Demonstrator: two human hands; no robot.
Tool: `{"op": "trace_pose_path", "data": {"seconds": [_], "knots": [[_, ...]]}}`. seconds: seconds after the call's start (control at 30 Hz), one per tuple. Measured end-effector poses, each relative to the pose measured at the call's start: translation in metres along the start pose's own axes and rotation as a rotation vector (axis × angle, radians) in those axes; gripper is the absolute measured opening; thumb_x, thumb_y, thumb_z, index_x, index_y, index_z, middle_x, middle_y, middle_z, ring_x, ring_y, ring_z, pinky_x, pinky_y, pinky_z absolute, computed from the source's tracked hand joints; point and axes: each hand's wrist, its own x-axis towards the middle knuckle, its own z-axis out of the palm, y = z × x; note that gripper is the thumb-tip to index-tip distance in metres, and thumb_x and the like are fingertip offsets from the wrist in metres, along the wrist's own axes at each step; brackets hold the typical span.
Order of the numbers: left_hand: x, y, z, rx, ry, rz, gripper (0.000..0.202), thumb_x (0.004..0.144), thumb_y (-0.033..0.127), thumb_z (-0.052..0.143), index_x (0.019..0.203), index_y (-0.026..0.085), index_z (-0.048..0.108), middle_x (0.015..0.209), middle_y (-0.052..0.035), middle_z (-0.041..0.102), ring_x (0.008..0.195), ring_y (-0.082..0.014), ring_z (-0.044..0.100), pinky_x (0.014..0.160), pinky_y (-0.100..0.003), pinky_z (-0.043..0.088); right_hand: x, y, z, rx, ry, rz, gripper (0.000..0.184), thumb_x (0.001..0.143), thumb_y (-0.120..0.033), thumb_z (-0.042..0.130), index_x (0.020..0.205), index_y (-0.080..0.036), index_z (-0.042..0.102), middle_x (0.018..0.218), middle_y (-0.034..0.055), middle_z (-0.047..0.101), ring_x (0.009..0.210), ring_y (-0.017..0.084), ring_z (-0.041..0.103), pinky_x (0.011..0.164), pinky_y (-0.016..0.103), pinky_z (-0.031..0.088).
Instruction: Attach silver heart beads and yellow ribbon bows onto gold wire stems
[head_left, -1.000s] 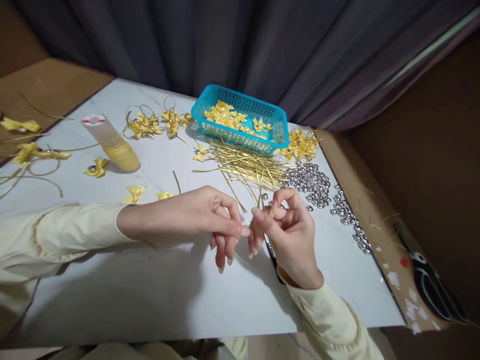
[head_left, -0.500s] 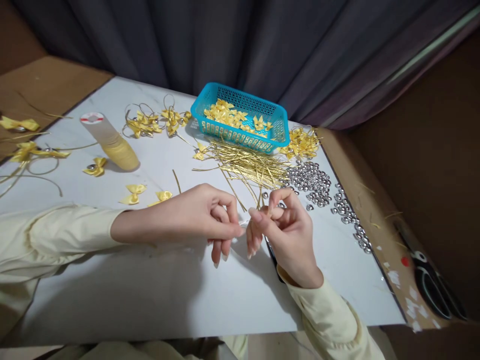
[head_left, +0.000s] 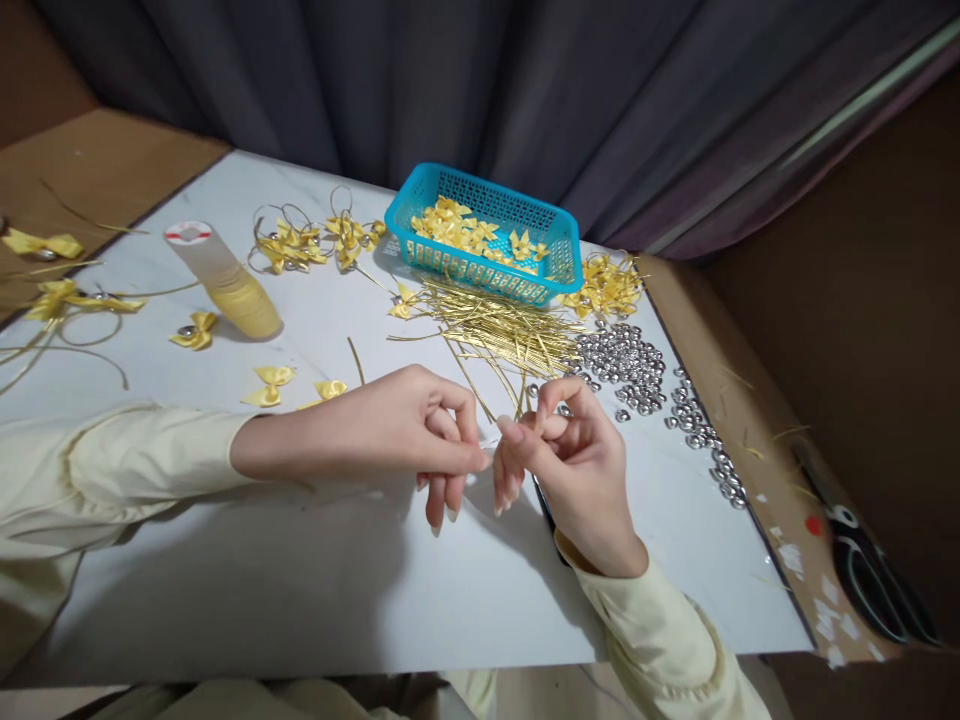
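Note:
Over the middle of the white board, my left hand is closed in a pinch between thumb and forefinger. A thin whitish strip spans the small gap to my right hand, whose thumb and fingers are also pinched; its exact kind is too small to make out. Beyond the fingertips lies a bundle of gold wire ties. Silver beads are heaped past my right hand. Two yellow ribbon bows rest behind my left wrist. A dark-edged object is mostly hidden under my right hand.
A blue basket of yellow bows stands at the back. At the left, a clear tube holds yellow pieces. Finished-looking bows with ties lie near it. Black-handled scissors and paper scraps lie at the right edge.
Both hands keep nearly the same pinched pose with the strip between them. The view has shifted very slightly; nothing was taken up or let go.

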Motion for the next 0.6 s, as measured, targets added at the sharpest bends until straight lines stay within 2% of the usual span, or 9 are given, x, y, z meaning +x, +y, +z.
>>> {"op": "trace_pose_path", "data": {"seconds": [0.4,0.6], "knots": [[-0.003,0.01,0.003,0.05,0.01,-0.027,0.021,0.082,0.017,0.063,0.065,0.018,0.051,0.053,0.0049,0.068,0.045,-0.0093,0.065,0.049,-0.017,0.045,0.001,0.001,0.0,-0.004,-0.003,0.008,0.032,0.083,-0.025,0.071,0.08,-0.024,0.039,0.047,-0.0099,0.061,0.034,0.009,0.053,0.038,0.02,0.046],[-0.001,0.004,0.0,0.057,-0.016,0.004,0.022,0.084,0.023,0.063,0.066,0.018,0.051,0.055,0.0046,0.07,0.045,-0.0096,0.065,0.049,-0.017,0.045,0.001,0.001,0.0,-0.006,-0.003,0.012,0.032,0.082,-0.025,0.071,0.08,-0.024,0.039,0.047,-0.0102,0.06,0.033,0.01,0.052,0.038,0.02,0.046]]}}
